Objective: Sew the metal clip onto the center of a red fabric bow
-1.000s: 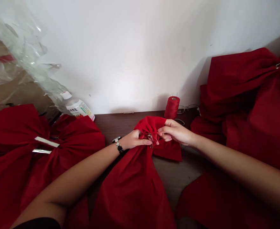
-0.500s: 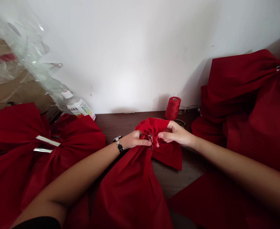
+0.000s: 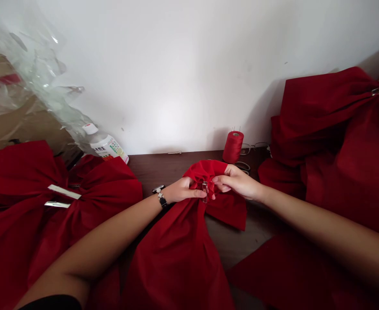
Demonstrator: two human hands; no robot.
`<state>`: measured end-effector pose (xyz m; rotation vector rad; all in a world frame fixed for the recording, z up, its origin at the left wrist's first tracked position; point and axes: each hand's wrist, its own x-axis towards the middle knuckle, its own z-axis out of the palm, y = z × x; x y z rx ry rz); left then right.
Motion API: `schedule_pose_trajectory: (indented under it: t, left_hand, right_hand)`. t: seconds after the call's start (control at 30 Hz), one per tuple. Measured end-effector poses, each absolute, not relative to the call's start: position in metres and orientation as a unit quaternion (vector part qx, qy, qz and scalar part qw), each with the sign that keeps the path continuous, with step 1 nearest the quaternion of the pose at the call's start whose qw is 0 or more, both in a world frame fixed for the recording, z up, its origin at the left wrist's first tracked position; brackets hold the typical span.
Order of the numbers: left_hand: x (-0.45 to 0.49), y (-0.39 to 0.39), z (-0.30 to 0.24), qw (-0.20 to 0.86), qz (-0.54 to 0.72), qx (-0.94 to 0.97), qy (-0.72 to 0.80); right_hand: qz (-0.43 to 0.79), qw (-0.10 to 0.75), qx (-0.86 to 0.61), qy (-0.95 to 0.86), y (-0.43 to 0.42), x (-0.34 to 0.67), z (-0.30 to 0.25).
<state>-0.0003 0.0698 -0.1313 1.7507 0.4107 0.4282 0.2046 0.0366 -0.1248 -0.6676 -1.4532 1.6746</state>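
Observation:
A red fabric bow [image 3: 183, 245] hangs gathered between my hands, its long tail spreading down towards me. My left hand [image 3: 186, 190] grips the gathered middle from the left, thumb laid along a small metal clip [image 3: 205, 191] on the folds. From the right, my right hand [image 3: 232, 181] pinches the bow's upper loop, thumb beside the clip; some fingertips are hidden behind the cloth. What the clip is fastened to underneath cannot be seen.
Finished-looking red bows with metal clips lie left [image 3: 11, 181] and right [image 3: 331, 112]. By the white wall stand a red thread spool [image 3: 233, 147] with needles, glasses [image 3: 254, 147], scissors handles [image 3: 242, 167], a loose clip [image 3: 174, 153] and a white bottle [image 3: 107, 144]. Clear plastic wrap [image 3: 41, 64] hangs upper left.
My right thumb has moved in a little, from the loop's edge to the folds beside the clip. The clip looks turned slightly more towards me. My left hand keeps its grip.

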Motion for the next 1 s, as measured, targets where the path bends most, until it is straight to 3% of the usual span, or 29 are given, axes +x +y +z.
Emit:
schedule_pose_trajectory:
  t: [0.4,0.77,1.0]
  left_hand:
    - [0.0,0.07,-0.132,0.579,0.182,0.772,0.188]
    - [0.004,0.07,-0.129,0.611,0.129,0.77,0.132]
    - [0.008,0.066,-0.127,0.639,0.101,0.751,0.133]
  right_hand:
    - [0.749,0.38,-0.236,-0.49,0.036,0.204,-0.127]
    - [0.856,0.165,-0.101,-0.48,0.052,0.224,-0.133]
    - [0.843,0.126,-0.109,-0.512,0.051,0.228,-0.133]
